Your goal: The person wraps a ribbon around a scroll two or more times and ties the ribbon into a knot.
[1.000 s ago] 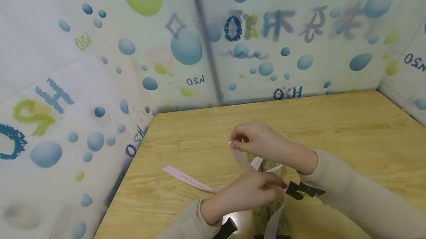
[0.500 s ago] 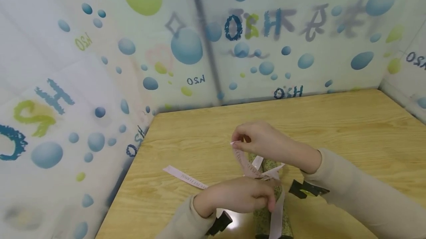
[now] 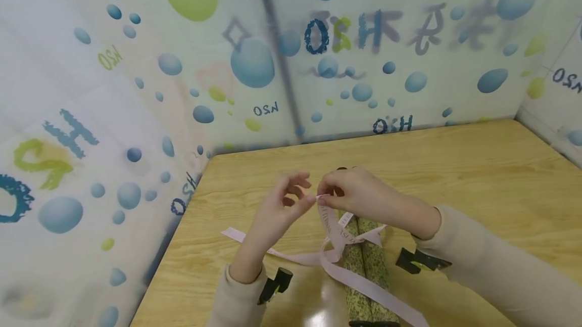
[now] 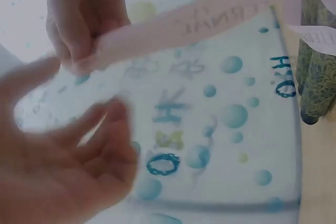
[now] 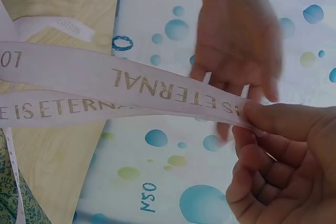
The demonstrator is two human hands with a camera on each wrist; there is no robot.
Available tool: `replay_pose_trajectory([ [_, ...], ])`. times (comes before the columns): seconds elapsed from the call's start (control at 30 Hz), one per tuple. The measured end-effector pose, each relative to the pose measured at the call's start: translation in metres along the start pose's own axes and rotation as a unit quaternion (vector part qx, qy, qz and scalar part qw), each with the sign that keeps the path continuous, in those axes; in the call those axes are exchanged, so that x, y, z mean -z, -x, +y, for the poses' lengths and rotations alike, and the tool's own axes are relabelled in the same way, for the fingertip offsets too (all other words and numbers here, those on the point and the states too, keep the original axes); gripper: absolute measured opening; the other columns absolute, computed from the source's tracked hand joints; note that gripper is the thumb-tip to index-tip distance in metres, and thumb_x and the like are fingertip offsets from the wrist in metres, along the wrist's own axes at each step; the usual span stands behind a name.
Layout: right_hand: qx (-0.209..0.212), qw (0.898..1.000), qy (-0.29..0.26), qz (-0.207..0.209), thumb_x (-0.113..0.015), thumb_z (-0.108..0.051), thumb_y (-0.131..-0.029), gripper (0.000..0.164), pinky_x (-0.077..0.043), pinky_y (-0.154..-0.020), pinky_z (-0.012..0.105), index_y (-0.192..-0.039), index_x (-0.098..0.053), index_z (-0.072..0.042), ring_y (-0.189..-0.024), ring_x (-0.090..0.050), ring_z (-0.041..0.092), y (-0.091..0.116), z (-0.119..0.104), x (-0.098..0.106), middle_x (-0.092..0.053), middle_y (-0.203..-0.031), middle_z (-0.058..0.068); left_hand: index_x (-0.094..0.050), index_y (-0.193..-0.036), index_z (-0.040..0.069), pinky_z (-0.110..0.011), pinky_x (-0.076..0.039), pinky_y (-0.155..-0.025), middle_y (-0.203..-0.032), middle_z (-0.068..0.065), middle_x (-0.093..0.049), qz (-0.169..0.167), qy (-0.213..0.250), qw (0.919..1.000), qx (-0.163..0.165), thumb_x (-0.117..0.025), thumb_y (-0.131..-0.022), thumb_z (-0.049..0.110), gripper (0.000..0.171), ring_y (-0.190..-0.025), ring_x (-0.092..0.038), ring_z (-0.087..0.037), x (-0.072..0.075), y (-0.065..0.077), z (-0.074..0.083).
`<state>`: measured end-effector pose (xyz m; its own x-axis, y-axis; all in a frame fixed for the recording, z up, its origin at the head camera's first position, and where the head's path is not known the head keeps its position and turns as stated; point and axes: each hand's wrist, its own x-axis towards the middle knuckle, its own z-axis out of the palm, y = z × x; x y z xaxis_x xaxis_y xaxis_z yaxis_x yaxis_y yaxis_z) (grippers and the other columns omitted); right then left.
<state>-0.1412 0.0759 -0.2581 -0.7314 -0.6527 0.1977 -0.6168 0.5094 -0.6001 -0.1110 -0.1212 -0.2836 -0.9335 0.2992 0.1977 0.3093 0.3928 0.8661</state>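
My right hand [image 3: 364,193] pinches a loop of pale pink ribbon [image 3: 333,226] between thumb and fingers, holding it above the table. Gold lettering with "IS ETERNAL" runs along the ribbon in the right wrist view. My left hand [image 3: 275,213] is raised just left of it, fingers spread and loosely bent, thumb tip close to the pinched ribbon; whether they touch I cannot tell. Below, the ribbon wraps around two green patterned tubes [image 3: 356,286] lying side by side, with dark ends. One ribbon tail crosses the tubes toward the front right, another stretches left on the table.
The wooden table [image 3: 477,180] reaches back to a wall sheet [image 3: 364,54] printed with blue and green drops and lettering. Black wrist mounts [image 3: 276,284] sit on both sleeves. Light glares off the tabletop left of the tubes.
My left hand has left the ribbon over the tubes and risen up and left to beside the right fingers. A ribbon tail now lies across the tubes. The right hand keeps its pinch.
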Motion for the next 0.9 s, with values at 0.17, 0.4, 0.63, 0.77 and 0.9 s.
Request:
replay_pose_trajectory([
  [0.17,-0.003,1.000,0.007,0.012,-0.064,-0.020,-0.090,0.005,-0.044,-0.058,0.024,-0.091,-0.066,-0.016,-0.066,-0.050,0.006,-0.001,-0.001,-0.003,-0.060,-0.077,-0.010,-0.058,-0.125,0.018,-0.035,-0.045,-0.088,-0.116,0.004,-0.062,-0.116,-0.037,0.9923,0.024,-0.062,-0.090,0.032,0.038,-0.105,-0.055,-0.013,0.000,-0.007,-0.017],
  [0.4,-0.013,1.000,0.011,0.022,-0.063,-0.023,-0.090,0.008,-0.044,-0.057,0.024,-0.093,-0.065,-0.016,-0.065,-0.050,0.005,0.000,-0.002,-0.008,-0.058,-0.075,-0.010,-0.069,-0.102,0.014,-0.036,-0.046,-0.082,-0.099,0.002,-0.066,-0.081,-0.003,0.9954,0.051,-0.062,-0.090,0.033,0.023,-0.097,-0.056,-0.015,-0.003,-0.007,-0.024],
  [0.63,-0.053,0.997,0.044,0.046,-0.057,-0.027,-0.094,0.016,-0.038,-0.045,0.021,-0.087,-0.057,-0.012,-0.048,-0.042,0.004,0.016,0.000,-0.026,-0.049,-0.060,-0.009,-0.069,-0.099,0.011,-0.035,-0.046,-0.080,-0.096,0.001,-0.066,-0.067,0.010,0.9951,0.072,-0.062,-0.090,0.028,0.020,-0.092,-0.057,-0.020,0.000,-0.009,-0.028],
  [0.77,0.001,0.994,0.105,0.016,-0.060,-0.028,-0.091,0.022,-0.035,-0.041,0.016,-0.078,-0.058,-0.010,-0.044,-0.039,0.000,0.026,0.005,-0.052,-0.048,-0.056,-0.011,-0.068,-0.096,0.008,-0.033,-0.046,-0.075,-0.091,-0.001,-0.066,-0.049,0.003,0.9960,0.074,-0.062,-0.091,0.021,0.015,-0.085,-0.056,-0.020,0.002,-0.011,-0.028],
  [0.9,0.041,0.979,0.197,-0.044,-0.066,-0.031,-0.085,0.025,-0.042,-0.047,0.020,-0.075,-0.063,-0.008,-0.050,-0.047,0.004,0.030,0.009,-0.086,-0.054,-0.060,-0.007,-0.067,-0.094,0.007,-0.034,-0.047,-0.075,-0.089,-0.002,-0.064,-0.042,-0.001,0.9965,0.072,-0.062,-0.090,0.020,0.014,-0.081,-0.055,-0.015,0.002,-0.016,-0.030],
])
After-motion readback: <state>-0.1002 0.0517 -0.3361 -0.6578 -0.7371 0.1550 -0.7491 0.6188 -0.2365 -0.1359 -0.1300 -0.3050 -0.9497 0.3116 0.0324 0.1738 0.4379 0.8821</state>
